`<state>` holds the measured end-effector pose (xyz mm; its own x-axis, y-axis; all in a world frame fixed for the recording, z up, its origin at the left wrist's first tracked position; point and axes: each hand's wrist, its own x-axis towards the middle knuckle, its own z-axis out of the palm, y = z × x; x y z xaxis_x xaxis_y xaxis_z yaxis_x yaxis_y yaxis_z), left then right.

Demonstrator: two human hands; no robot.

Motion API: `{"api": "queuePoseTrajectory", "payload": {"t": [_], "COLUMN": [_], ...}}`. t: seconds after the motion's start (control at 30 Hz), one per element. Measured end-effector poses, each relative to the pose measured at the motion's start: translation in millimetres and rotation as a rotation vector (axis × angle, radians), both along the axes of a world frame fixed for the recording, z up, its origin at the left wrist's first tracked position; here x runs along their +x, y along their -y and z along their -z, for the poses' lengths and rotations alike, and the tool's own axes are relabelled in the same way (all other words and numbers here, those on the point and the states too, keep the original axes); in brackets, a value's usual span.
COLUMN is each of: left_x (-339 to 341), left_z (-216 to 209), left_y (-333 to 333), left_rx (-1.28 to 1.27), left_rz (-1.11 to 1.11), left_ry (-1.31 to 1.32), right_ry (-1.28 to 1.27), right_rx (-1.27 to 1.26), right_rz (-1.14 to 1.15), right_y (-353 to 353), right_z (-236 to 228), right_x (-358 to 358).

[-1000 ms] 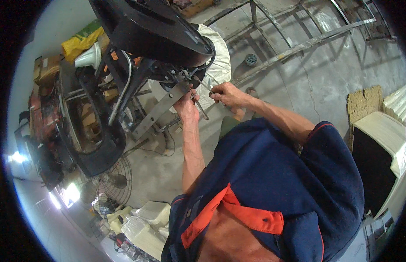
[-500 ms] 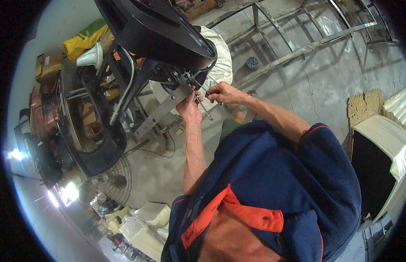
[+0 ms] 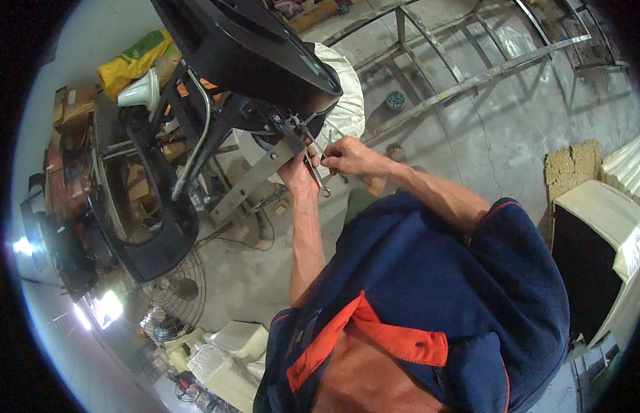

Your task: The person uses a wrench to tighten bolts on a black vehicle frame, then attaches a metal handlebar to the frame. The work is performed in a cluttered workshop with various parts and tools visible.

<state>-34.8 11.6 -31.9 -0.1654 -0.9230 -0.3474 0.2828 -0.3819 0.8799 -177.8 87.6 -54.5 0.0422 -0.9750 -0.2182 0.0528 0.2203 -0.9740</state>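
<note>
Apparently we are partway through: the flat metal bar [image 3: 244, 182] slants up to the fittings [image 3: 289, 124] beneath the black shell [image 3: 261, 65], already in place there, though we cannot tell how firmly. Our left hand [image 3: 301, 172] curls at its upper end, grip partly hidden, beside a wrench-like tool [image 3: 318, 177]; our right hand [image 3: 351, 157] pinches a thin rod [image 3: 316, 146], so the joint looks unfinished.

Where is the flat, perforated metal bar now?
In the head view, left of centre: the flat metal bar slants down-left from beside the left hand, below the large black shell.
</note>
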Motion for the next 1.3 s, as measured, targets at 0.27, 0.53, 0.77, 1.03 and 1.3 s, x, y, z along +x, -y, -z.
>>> {"api": "queuePoseTrajectory", "payload": {"t": [0.27, 0.53, 0.77, 1.03, 1.3], "left_x": [3.5, 4.0, 16.4, 3.4, -3.6], "left_z": [8.4, -6.3, 1.7, 15.8, 7.0], "left_y": [-1.1, 0.2, 21.8, -10.2, -21.8], "left_rx": [-0.037, 0.031, 0.057, -0.073, -0.097], "left_rz": [-0.04, 0.008, 0.061, 0.018, -0.038], "left_ry": [0.001, -0.015, -0.011, 0.074, 0.424], "right_ry": [0.006, -0.022, -0.019, -0.067, -0.015], "right_rx": [0.193, 0.184, 0.159, 0.089, 0.229], "right_rz": [0.087, 0.075, 0.084, 0.082, 0.097], "right_y": [-1.6, -0.4, -0.9, -1.8, -7.2], "right_z": [-20.5, -17.4, -20.1, -12.6, -36.1], "right_x": [5.6, 9.8, 12.3, 13.0, 16.2]}}
